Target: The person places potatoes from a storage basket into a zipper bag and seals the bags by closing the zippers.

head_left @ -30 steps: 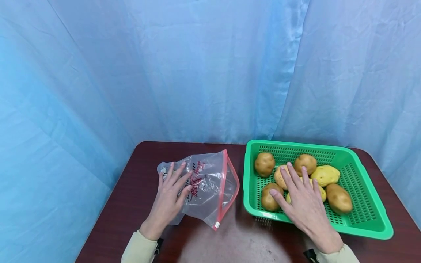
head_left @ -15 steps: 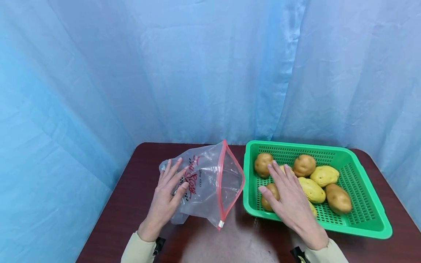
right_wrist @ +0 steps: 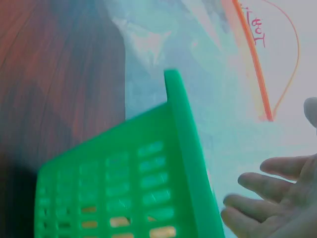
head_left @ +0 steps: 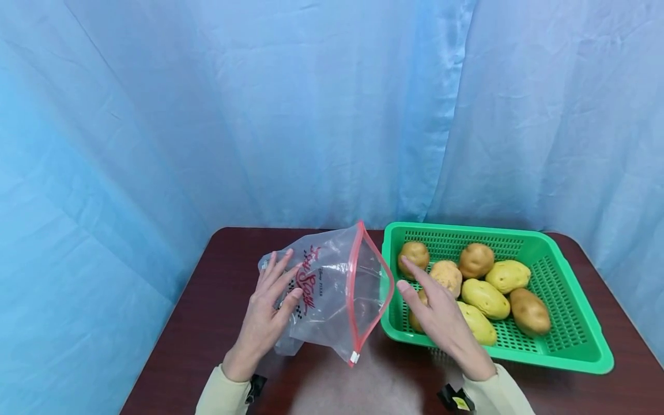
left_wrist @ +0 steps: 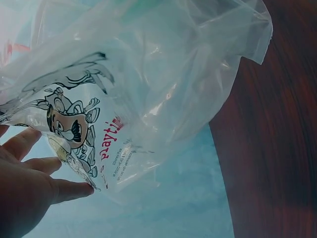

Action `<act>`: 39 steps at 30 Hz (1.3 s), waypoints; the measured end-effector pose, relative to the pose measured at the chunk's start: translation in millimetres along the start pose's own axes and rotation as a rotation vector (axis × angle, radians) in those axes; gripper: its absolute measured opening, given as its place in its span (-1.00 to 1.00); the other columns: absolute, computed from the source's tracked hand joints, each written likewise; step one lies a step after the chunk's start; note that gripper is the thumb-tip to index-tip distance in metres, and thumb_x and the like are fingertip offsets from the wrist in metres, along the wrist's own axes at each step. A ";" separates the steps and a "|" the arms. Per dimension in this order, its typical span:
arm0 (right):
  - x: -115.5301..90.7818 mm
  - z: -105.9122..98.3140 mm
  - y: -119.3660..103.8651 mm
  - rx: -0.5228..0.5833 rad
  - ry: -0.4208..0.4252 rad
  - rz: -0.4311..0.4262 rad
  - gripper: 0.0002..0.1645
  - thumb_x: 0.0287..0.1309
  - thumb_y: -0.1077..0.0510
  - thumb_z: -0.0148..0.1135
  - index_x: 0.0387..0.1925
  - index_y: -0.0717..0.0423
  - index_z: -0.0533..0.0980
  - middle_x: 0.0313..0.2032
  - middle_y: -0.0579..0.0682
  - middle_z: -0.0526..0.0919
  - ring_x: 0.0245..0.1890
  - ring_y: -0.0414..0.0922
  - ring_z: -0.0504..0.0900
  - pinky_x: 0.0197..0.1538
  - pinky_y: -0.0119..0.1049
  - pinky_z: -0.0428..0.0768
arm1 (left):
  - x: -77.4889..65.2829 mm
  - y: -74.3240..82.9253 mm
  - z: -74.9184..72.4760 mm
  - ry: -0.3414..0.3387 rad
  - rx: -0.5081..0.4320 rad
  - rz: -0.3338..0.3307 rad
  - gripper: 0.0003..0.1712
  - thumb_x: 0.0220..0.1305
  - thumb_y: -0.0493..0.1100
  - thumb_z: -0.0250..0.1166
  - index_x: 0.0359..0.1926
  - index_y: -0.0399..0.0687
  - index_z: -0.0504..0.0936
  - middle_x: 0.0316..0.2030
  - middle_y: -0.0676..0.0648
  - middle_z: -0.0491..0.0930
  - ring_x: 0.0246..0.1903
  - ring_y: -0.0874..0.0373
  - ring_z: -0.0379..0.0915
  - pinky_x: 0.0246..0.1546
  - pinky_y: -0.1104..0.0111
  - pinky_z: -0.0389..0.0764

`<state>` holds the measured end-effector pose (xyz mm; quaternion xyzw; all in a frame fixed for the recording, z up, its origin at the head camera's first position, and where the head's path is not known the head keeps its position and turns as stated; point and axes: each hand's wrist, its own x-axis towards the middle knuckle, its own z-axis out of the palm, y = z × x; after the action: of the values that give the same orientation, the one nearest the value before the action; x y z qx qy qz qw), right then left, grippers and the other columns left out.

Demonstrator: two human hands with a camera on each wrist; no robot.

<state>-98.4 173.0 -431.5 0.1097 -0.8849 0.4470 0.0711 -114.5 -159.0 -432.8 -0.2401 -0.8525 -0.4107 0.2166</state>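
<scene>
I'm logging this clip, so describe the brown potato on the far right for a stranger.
In the head view, the green basket stands on the right part of the dark table. Inside, look to the group's right-hand end. The potato there is long and brown, unlike its yellow neighbours and the rounder brown ones further back.

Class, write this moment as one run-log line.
left hand: touching bag | right hand: over basket, holding nothing | bag: mouth open toward basket | potatoes: in basket, none seen in bag
</scene>
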 end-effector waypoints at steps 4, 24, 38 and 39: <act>5.0 5.8 -3.4 0.124 -0.014 0.016 -0.39 0.62 -0.12 -0.03 0.54 -0.04 0.30 0.43 -0.02 0.45 0.37 0.03 0.49 0.33 0.09 0.50 | -0.6 0.2 0.1 -0.012 -0.008 -0.013 -0.45 0.43 -0.14 0.33 0.40 -0.03 0.54 0.53 -0.01 0.28 0.58 -0.13 -0.04 0.43 -0.37 -0.01; 13.0 21.5 -11.2 0.474 -0.089 0.138 -0.56 0.51 0.03 0.20 0.17 0.29 0.62 0.00 0.16 0.76 -0.19 -0.08 0.81 -0.09 -0.09 0.76 | 4.3 -5.9 -8.3 -0.111 0.037 -0.133 -0.27 0.36 -0.03 0.40 0.49 -0.02 0.43 0.57 -0.07 0.18 0.58 -0.18 -0.07 0.43 -0.39 -0.03; 7.7 23.0 -19.9 0.474 -0.047 0.245 -0.51 0.46 -0.09 0.27 0.16 0.18 0.64 0.02 0.09 0.76 -0.15 -0.08 0.81 -0.09 -0.18 0.76 | 15.3 65.2 21.9 0.064 0.151 0.084 0.02 0.34 0.54 0.12 0.44 -0.18 0.39 0.55 -0.14 0.19 0.55 -0.25 0.01 0.38 -0.43 0.04; 7.6 23.1 -20.2 0.470 -0.045 0.249 -0.51 0.45 -0.10 0.27 0.17 0.17 0.64 0.02 0.09 0.76 -0.15 -0.08 0.80 -0.09 -0.17 0.76 | 16.3 67.8 25.4 0.066 0.176 0.089 0.00 0.32 0.51 0.18 0.43 -0.17 0.40 0.55 -0.15 0.20 0.55 -0.26 0.01 0.37 -0.45 0.04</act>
<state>-101.2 141.8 -427.8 0.0233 -0.7649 0.6429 -0.0317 -92.0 -97.7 -397.5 -0.2444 -0.8662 -0.3318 0.2827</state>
